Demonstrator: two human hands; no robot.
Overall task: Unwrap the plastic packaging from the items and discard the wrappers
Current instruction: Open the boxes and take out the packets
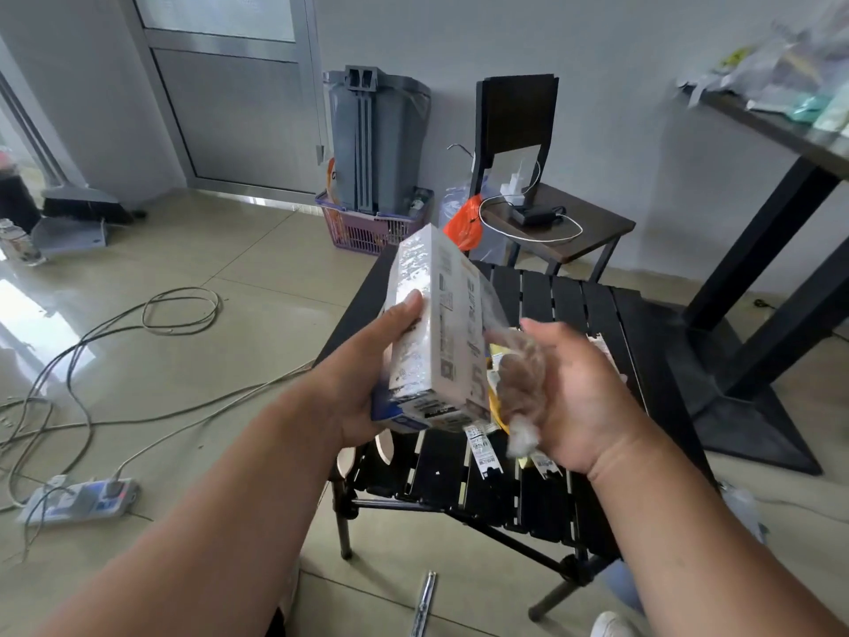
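Observation:
A white printed box [436, 324] is held tilted above the black slatted table [583, 305]. My left hand [367, 374] grips its lower left side, thumb on the front face. Clear plastic wrap [510, 360] trails off the box's right edge. My right hand [579, 388] has its fingers curled round that bunched wrap, and a crumpled end sticks out below the palm. Several small packets and labels [482, 448] lie on the table under the box, partly hidden by it.
A grey bin [376, 140] stands in a purple basket [367, 227] by the far wall. A dark chair [542, 223] with a charger and an orange bag stands behind the table. Cables and a power strip [78, 498] lie on the floor at left. A tall table [781, 131] rises at right.

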